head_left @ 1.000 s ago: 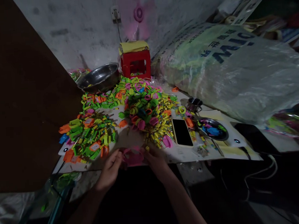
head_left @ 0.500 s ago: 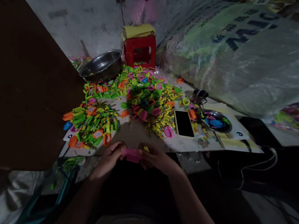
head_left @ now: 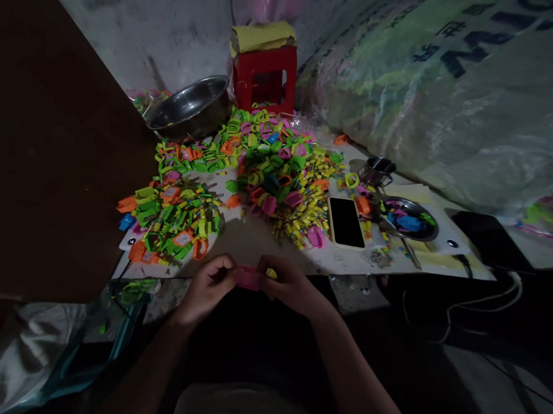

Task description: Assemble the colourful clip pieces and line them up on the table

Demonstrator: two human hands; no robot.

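Observation:
A small pink plastic piece (head_left: 247, 278), of the same look as the toy watch bands on the table, is held between my hands at the table's front edge. My left hand (head_left: 211, 286) pinches its left end with thumb and forefinger. Closed on its right end is my right hand (head_left: 281, 282), with a small yellow piece (head_left: 271, 273) showing between the fingers. Just beyond lie a heap of green, orange and pink bands (head_left: 178, 221) on the left and a pile of small yellow pieces (head_left: 305, 215) on the right.
A metal basin (head_left: 190, 112) and red stool (head_left: 266, 78) stand at the back. Right of the piles are a phone (head_left: 346, 222), a metal cup (head_left: 377, 171) and a dish (head_left: 409, 218) of coloured parts. A large plastic sack (head_left: 461, 111) bulges along the right; a brown panel (head_left: 55, 150) blocks the left.
The view has shifted, so the table sits slightly higher and further right. My hands have drawn a little closer together, covering more of the pink piece, which both still hold.

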